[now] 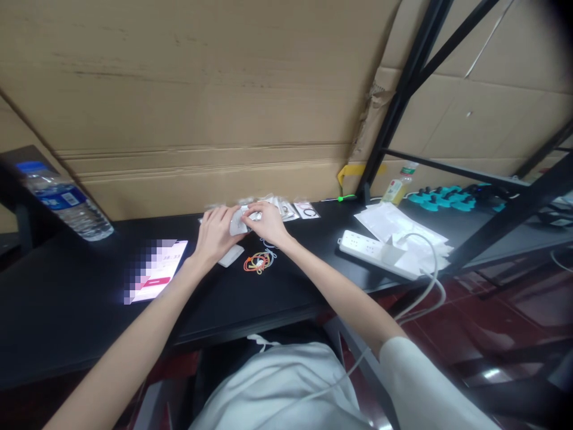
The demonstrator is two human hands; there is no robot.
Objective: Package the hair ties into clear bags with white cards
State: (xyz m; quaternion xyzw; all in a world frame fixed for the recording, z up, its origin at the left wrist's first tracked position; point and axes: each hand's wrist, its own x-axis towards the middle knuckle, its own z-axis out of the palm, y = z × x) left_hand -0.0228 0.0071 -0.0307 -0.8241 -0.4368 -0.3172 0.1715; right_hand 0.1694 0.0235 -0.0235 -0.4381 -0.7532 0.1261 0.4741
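Note:
My left hand [216, 232] is closed on a small white card-like piece [237, 221], held just above the black table. My right hand [268, 222] pinches at the right edge of the same piece; whether something thin lies between those fingertips is too small to tell. Below the hands, a flat white packet or card [231, 255] lies on the table. Beside it is a loose bundle of orange, yellow and grey cords [258, 262]. Behind my right hand, several small clear packets line the back, one of which [307, 209] contains a dark ring-shaped cord.
A lit phone [163, 269] and a water bottle [71, 200] are at the left. To the right are a white power strip [378, 254] with a cable, white sheets [403, 224], a drink bottle [398, 186] and teal objects [443, 198]. Cardboard [215, 89] stands behind the table.

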